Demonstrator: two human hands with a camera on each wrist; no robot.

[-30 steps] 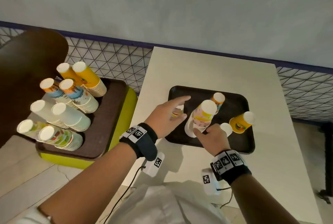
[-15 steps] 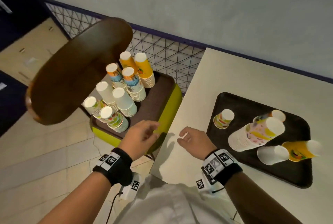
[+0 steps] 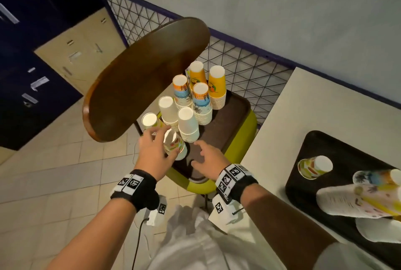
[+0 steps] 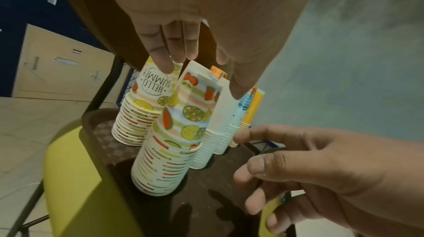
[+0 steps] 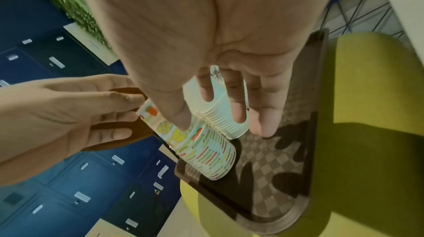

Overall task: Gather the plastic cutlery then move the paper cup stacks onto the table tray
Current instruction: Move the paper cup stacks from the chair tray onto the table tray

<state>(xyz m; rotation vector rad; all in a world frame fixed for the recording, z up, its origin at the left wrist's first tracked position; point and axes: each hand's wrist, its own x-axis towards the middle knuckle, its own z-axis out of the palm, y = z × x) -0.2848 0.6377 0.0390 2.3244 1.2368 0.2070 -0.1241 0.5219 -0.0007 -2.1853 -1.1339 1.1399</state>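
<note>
**Head view: two hands close in on a fruit-print cup stack**

Head camera footage shows a person reaching over a chair, where a brown chair tray [image 3: 236,107] carries upturned stacks of paper cups. The left hand [image 3: 155,152] hovers with its fingers spread and loosely bent above and around the nearest fruit-print stack [image 4: 169,143], and the left wrist view shows the fingertips near its top but not clearly touching it. The right hand [image 3: 209,160], fingers apart and relaxed, comes in beside the same stack from the other side and holds nothing.

A stack like this is probably light but tall and easily tipped; nested paper walls are stiff enough to carry, yet crush under a hard squeeze, and smooth printed paper may slip. The safer hold seems to be low, around the thick band of rims, with the second hand steadying the top so the cups do not slide apart.

Beside it stand a plain white stack [image 3: 187,125] and orange ones, closely packed, so lifting straight up looks wise. The chair's dark backrest [image 3: 138,78] overhangs the left side. Off to the right, the black table tray [image 3: 303,183] on the pale table [image 3: 325,100] already holds several stacks. Tiled floor, wire fencing and lockers surround the scene. No cutlery is visible.
</note>
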